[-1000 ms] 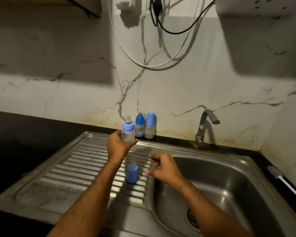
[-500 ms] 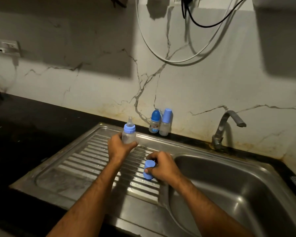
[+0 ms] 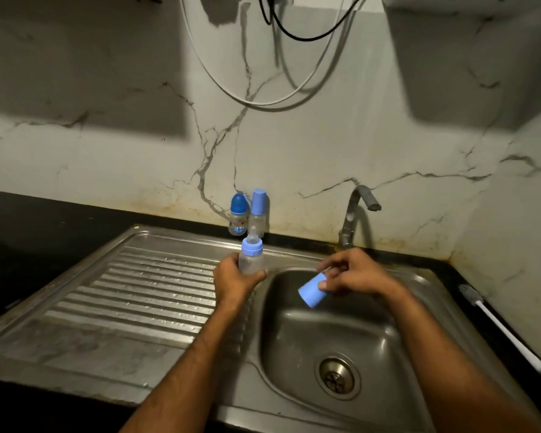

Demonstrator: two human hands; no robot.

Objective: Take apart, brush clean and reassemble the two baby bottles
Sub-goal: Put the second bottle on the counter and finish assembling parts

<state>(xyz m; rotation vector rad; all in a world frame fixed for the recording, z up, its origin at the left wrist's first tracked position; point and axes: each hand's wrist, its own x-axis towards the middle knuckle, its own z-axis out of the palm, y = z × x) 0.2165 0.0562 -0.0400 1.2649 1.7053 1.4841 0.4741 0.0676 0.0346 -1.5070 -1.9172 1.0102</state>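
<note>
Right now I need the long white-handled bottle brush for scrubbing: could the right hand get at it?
Probably not yet: the right hand grips the light blue plastic cap over the steel sink basin. The brush lies unobstructed on the right counter edge.

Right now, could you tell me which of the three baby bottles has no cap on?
The bottle in the left hand, its bare teat showing. The two bottles by the wall are both capped.
</note>
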